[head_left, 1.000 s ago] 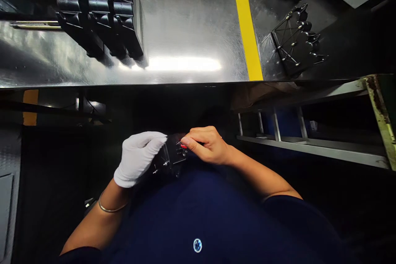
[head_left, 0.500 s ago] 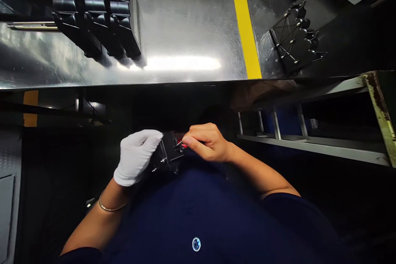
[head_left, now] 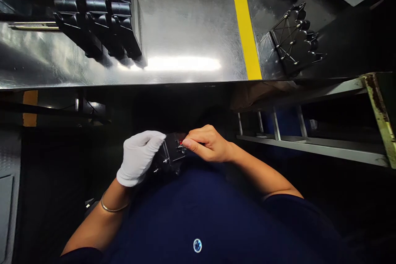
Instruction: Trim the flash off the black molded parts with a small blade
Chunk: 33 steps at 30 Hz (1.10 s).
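Observation:
A black part (head_left: 171, 148) with small shiny pins is held in front of my body, below the bench edge. My left hand (head_left: 139, 157), in a white glove, grips its left side between thumb and fingers. Bare and pinched closed, my right hand (head_left: 208, 144) is at the part's right side. A thin shiny tip and a bit of red (head_left: 181, 142) show at its fingertips; most of what it holds is hidden by the fingers.
On the metal bench (head_left: 188, 29), stacked black parts (head_left: 113, 12) stand at the left. A yellow stripe (head_left: 246, 29) crosses the bench, with another black ribbed part (head_left: 293, 39) to its right. A metal rack (head_left: 312, 146) is below at the right.
Both hands and the black part have shifted very slightly to the right in view. The grips look the same.

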### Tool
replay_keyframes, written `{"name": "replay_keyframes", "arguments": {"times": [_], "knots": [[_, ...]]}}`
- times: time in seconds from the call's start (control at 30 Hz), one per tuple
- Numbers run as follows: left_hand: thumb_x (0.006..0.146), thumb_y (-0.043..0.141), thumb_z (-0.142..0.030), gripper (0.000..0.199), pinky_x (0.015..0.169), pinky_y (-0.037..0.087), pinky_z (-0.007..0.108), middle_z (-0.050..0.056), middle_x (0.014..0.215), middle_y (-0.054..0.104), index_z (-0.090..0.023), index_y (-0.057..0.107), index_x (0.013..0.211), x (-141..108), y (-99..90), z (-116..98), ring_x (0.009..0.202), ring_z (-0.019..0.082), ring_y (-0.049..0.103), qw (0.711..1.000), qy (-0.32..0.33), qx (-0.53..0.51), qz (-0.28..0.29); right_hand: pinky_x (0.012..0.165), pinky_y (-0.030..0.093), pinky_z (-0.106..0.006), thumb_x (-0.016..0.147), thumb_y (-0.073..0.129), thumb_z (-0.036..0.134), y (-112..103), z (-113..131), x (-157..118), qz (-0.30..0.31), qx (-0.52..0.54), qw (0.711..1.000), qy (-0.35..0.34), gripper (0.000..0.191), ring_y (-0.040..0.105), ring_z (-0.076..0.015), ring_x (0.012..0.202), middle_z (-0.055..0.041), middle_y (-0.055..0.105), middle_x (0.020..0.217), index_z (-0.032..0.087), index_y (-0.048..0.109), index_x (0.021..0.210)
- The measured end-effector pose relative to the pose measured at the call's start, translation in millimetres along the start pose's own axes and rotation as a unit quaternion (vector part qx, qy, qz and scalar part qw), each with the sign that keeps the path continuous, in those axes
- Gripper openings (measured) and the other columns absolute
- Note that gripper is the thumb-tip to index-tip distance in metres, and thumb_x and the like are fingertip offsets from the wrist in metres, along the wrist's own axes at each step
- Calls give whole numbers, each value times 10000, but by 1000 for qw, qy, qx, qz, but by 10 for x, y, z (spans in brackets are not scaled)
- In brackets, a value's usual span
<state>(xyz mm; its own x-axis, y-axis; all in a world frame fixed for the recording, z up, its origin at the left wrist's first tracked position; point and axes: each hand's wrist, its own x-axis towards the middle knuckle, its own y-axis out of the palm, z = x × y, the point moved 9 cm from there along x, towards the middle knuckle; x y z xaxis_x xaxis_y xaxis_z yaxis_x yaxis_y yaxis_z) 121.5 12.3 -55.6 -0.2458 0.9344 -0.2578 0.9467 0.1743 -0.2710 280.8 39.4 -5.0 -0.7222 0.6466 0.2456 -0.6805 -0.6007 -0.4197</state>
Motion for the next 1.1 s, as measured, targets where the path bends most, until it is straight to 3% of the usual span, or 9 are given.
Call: {"name": "replay_keyframes", "arguments": {"times": [0.27, 0.37, 0.5, 0.6, 0.77, 1.0, 1.1], "knots": [[706, 693, -352, 188, 519, 520, 237, 17, 601, 720, -199, 727, 603, -50, 66, -159, 536, 161, 645, 998, 51, 12, 37, 508, 364, -177, 987, 431, 388, 59, 8, -1, 91, 151, 984, 14, 445, 431, -50, 500, 10, 495, 561, 141, 532, 632], [722, 684, -345, 187, 519, 515, 227, 10, 606, 722, -199, 727, 613, -34, 41, -175, 536, 153, 646, 997, 68, 27, 29, 519, 351, -194, 924, 517, 515, 1, 70, 28, 56, 60, 996, -25, 450, 450, -66, 526, 5, 518, 585, 135, 585, 692], [721, 680, -385, 222, 520, 515, 238, 17, 611, 721, -199, 719, 607, -14, 20, -137, 536, 159, 643, 997, 60, 39, 25, 498, 268, -219, 870, 574, 568, 43, 121, 42, 57, -56, 995, -51, 522, 369, -65, 500, 40, 412, 534, 164, 467, 556], [716, 679, -403, 231, 529, 514, 246, 17, 610, 715, -204, 710, 604, -8, 11, -100, 550, 165, 640, 998, 38, 37, 14, 503, 243, -231, 919, 509, 544, 56, 125, 42, 57, -96, 992, -53, 549, 339, -68, 493, 45, 368, 522, 172, 412, 526], [701, 675, -431, 248, 510, 491, 252, 13, 593, 688, -199, 696, 616, -1, -17, -38, 551, 165, 609, 999, -1, 33, -19, 522, 271, -223, 891, 522, 592, -27, 139, 52, -3, -156, 985, -67, 492, 396, -86, 549, 23, 449, 579, 157, 544, 663], [707, 642, -427, 248, 511, 483, 273, 28, 602, 671, -190, 686, 647, 8, -55, -4, 570, 174, 585, 998, -30, 27, -51, 508, 205, -248, 945, 440, 561, 4, 148, 67, -31, -239, 967, -79, 563, 328, -92, 536, 21, 389, 562, 169, 441, 541], [718, 625, -417, 248, 506, 476, 271, 29, 594, 656, -184, 671, 644, 8, -38, 6, 567, 173, 578, 997, -46, 25, -52, 519, 233, -240, 949, 427, 563, 2, 143, 70, -45, -255, 963, -78, 549, 347, -94, 545, 15, 417, 576, 168, 477, 571]]}}
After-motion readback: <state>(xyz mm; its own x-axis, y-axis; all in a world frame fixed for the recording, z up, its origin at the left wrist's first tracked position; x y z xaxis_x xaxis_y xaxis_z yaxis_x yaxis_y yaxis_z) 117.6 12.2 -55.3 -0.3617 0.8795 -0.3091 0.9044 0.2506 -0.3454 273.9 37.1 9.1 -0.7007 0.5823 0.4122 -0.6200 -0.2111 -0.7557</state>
